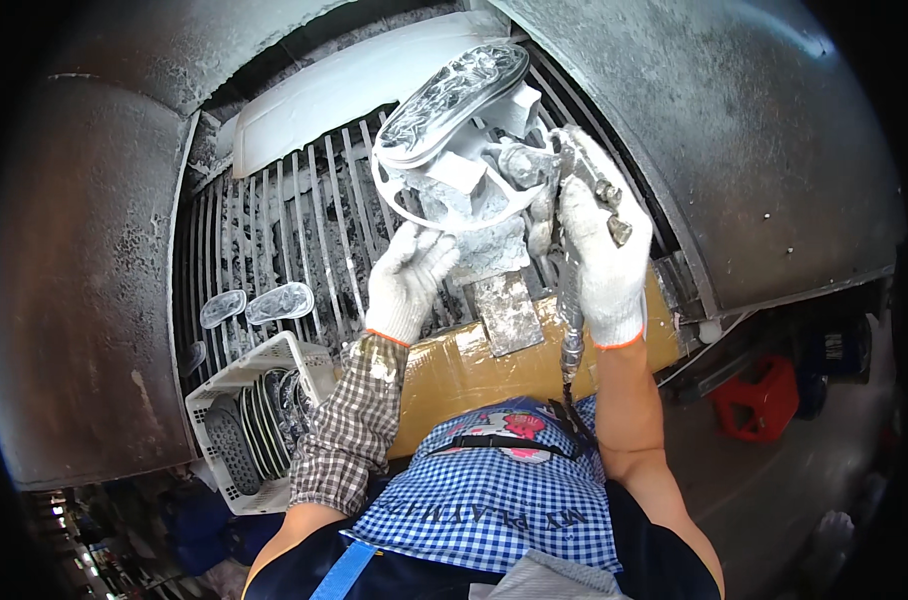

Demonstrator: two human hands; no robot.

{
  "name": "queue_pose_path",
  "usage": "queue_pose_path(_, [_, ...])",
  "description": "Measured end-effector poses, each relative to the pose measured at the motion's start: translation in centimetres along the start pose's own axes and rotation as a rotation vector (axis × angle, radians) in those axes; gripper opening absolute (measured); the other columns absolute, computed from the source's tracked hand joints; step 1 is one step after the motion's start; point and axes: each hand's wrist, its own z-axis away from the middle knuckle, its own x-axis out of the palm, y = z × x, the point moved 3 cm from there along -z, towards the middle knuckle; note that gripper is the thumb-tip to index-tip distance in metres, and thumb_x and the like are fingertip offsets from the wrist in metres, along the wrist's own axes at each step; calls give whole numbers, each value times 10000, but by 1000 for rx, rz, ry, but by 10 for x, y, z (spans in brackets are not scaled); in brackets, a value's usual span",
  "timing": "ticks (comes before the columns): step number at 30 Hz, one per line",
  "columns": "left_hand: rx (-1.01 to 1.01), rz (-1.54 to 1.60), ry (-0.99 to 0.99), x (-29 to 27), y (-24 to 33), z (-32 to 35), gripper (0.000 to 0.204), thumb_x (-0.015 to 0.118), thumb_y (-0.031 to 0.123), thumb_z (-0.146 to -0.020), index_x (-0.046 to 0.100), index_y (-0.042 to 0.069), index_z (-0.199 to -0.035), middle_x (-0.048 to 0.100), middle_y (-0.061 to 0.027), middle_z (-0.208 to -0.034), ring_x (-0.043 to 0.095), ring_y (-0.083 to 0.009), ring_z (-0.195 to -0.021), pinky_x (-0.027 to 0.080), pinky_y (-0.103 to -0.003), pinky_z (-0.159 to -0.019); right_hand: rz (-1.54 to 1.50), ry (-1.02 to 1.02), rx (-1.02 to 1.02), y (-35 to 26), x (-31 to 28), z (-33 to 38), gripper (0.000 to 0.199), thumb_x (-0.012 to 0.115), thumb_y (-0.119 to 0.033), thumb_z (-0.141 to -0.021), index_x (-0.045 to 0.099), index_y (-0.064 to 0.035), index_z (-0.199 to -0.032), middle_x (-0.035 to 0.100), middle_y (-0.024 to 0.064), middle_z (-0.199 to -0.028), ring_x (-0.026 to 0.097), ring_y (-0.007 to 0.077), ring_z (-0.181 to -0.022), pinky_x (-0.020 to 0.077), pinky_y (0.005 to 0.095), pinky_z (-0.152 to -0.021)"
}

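Note:
A shoe sole (454, 105) with a black-and-white marbled face and white sidewall lies tilted on a white-coated stand. Around the stand's front curves a thin white ring (406, 208). My left hand (411, 280), in a white knit glove with an orange cuff, has its fingers curled at the ring's near edge; their grip is partly hidden. In my right hand (606, 255), gloved alike, is a paint-crusted spray gun (580, 158), nozzle end toward the stand, right of the sole. A whitened hose (571, 345) hangs from the gun.
Slatted metal grating (324, 210) lies beneath, between metal booth walls (774, 150). Two smaller soles (279, 303) rest left. A white crate (219, 400) holds several soles. Brown-taped padding (444, 385) lines the front edge. A red stool (759, 400) stands right.

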Motion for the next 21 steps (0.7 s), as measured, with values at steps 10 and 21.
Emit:
queue_pose_path(10, [-13,55,-11,20,-6,5,656,564,149,-981,405,-86,-1573,521,-303,-1541,564,-458,-1381,474,-584,-1180,-213,67,62,0,-10,-13,483,632,-89,-1088,522,34,-1542,686,40,-997,606,53,-775,525,220,-639])
queue_pose_path(21, [3,110,-22,11,3,5,603,576,143,-991,444,-80,-1536,534,-306,-1531,576,-464,-1365,477,-600,-1173,35,110,2,-3,-18,-14,499,611,-135,-1105,490,34,-1559,685,56,-1001,620,67,-768,535,209,-653])
